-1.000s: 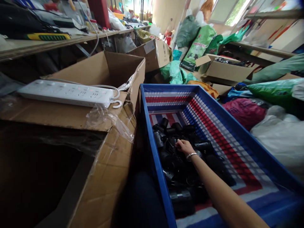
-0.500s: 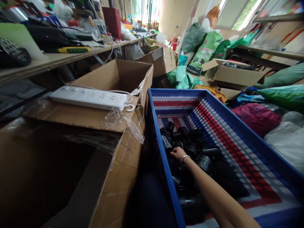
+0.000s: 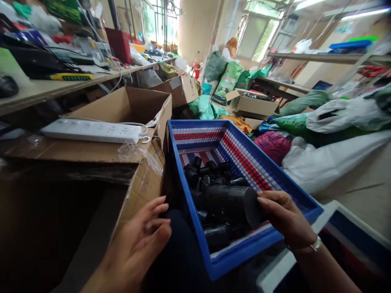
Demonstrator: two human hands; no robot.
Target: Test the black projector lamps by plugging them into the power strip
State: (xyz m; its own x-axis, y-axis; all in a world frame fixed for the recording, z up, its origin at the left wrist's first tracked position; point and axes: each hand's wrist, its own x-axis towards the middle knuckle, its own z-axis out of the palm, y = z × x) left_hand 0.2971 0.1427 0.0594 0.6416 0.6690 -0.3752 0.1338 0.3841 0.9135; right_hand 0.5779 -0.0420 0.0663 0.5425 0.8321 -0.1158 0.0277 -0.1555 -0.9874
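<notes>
A black cylindrical part is gripped at its right end by my right hand, which wears a bracelet at the wrist. It hangs tilted over the blue crate, whose inside is lined with red, white and blue striped sheeting. Several similar black cylinders lie heaped in the crate's near left part. My left hand is held empty left of the crate, fingers apart, near the edge of an open cardboard box. What exact kind of part the cylinder is, I cannot tell.
A white power strip lies on the box flap. Behind it stands another open cardboard box. A cluttered workbench runs along the left. Bags, including a magenta one, are piled right of the crate. A white-rimmed crate sits at lower right.
My right hand has come up from the heap and now holds a black cylinder nearer to me. My left hand has entered the view. The camera has turned to the right.
</notes>
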